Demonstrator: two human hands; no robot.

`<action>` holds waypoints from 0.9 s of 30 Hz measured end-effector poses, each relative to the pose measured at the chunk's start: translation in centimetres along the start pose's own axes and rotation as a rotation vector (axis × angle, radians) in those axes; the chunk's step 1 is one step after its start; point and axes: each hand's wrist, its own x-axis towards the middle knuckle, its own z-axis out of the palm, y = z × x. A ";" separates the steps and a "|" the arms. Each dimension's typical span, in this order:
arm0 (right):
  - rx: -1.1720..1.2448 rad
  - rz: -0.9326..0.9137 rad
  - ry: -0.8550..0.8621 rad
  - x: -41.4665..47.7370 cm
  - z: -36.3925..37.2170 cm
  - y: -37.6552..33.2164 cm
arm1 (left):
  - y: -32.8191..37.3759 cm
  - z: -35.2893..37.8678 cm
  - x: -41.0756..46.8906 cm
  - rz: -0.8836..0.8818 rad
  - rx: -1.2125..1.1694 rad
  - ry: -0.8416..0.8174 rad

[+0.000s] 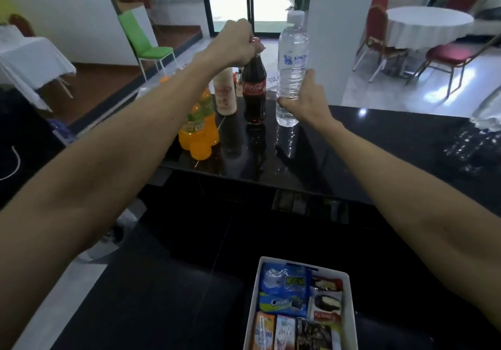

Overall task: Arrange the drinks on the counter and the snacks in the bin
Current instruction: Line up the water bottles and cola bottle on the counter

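My left hand grips the Coca-Cola bottle by its cap and my right hand clasps the water bottle. Orange soda bottles crowd the cola's eight o'clock, and the snack bin sits at six.

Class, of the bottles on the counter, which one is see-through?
The water bottle with the white cap, at the right end, gripped by the right hand. The cola bottle beside it is dark; the others are orange or cream.
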 end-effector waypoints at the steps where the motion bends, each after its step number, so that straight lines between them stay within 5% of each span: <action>1: -0.010 0.012 0.009 -0.1 -0.8 0.6 | 0.6 0.2 0.2 0.000 -0.010 0.000; 15: -0.186 0.196 0.210 -3.7 -17.8 13.1 | 15.1 8.3 3.0 0.190 -0.098 -0.064; 27: -0.090 0.192 0.244 -4.5 -18.8 15.2 | 18.3 9.9 3.4 0.117 -0.156 -0.121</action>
